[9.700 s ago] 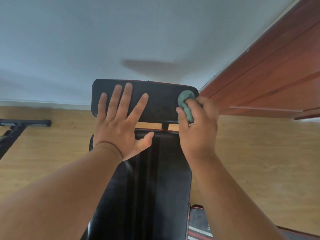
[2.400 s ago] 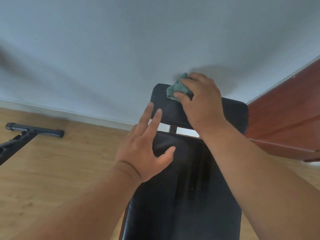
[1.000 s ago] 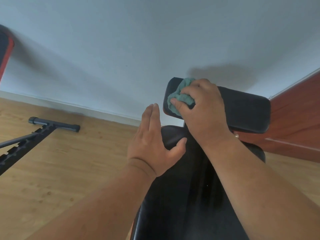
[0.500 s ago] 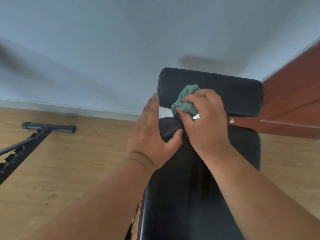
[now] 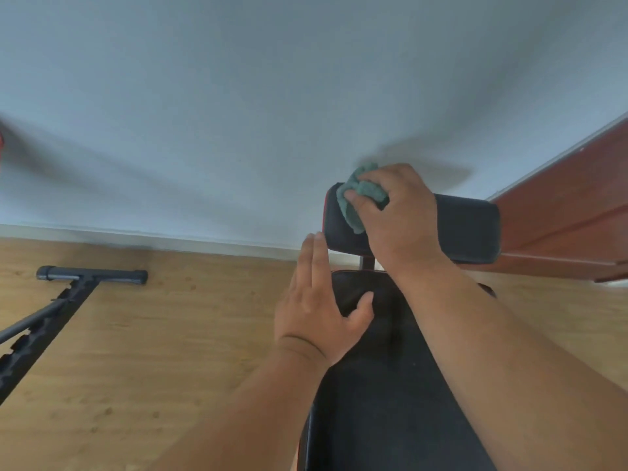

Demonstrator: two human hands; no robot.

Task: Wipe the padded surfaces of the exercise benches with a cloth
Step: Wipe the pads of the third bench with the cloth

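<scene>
since half a second ago the right hand has carried the bunched green cloth up to the head pad's top left corner, gripping it. left hand rests flat, fingers straight, on the long black pad's left edge.

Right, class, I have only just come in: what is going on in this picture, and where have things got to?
A person is wiping an exercise bench. The right hand grips a crumpled green cloth against the left end of the head pad. The left hand, fingers straight, rests at the edge of the long back pad below it. Another piece of equipment, a dark metal frame, lies on the wooden floor to the left.
</scene>
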